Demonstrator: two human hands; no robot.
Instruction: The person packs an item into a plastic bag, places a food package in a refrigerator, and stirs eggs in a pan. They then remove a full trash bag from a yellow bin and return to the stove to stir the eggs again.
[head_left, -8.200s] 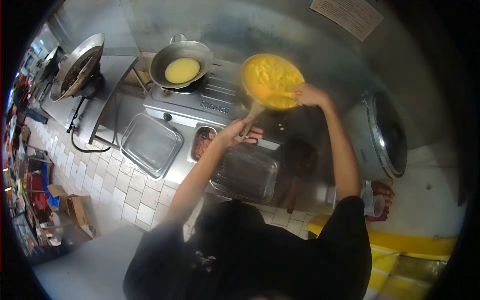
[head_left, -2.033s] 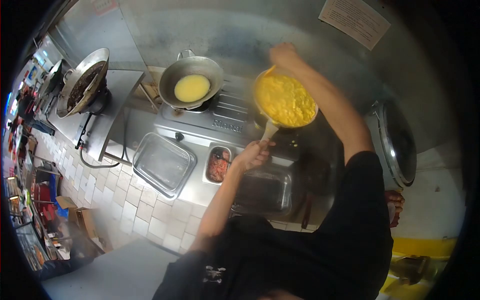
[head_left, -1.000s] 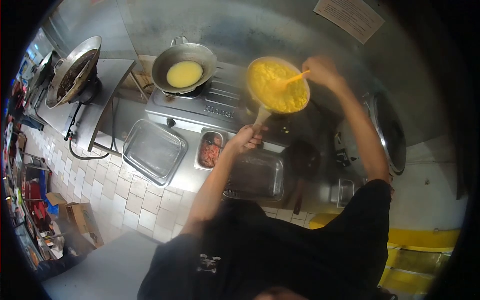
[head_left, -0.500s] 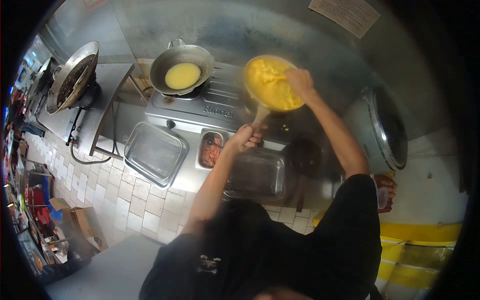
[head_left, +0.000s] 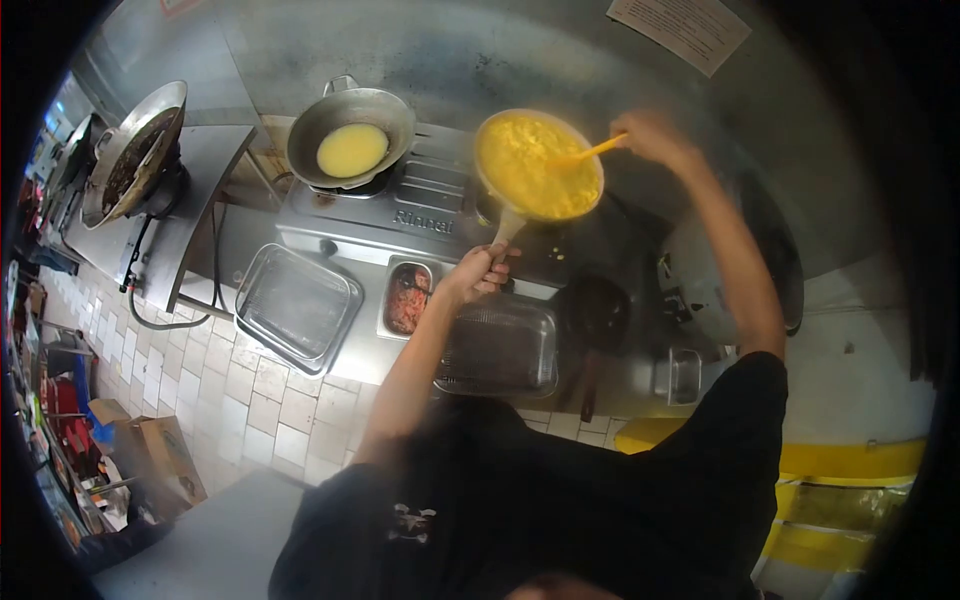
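While left hand point(head_left: 470, 275) grips handle point(head_left: 503, 228), right arm point(head_left: 735, 270) extends.

Stove point(head_left: 420, 215) surroundings
A wok point(head_left: 310, 130) of yellow liquid sits on the stove's left burner, and a bigger wok point(head_left: 165, 100) stands far left. Nearer lie an empty tray point(head_left: 297, 306), a small tray point(head_left: 386, 305) of red food and another tray point(head_left: 497, 347). A notice point(head_left: 678, 30) hangs far right.

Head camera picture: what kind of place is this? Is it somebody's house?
Probably a restaurant or food-stall kitchen, not a house. A wok sits on a steel gas stove beside the pan that the left hand holds, a second big wok sits on its own burner, and steel trays line the counter.
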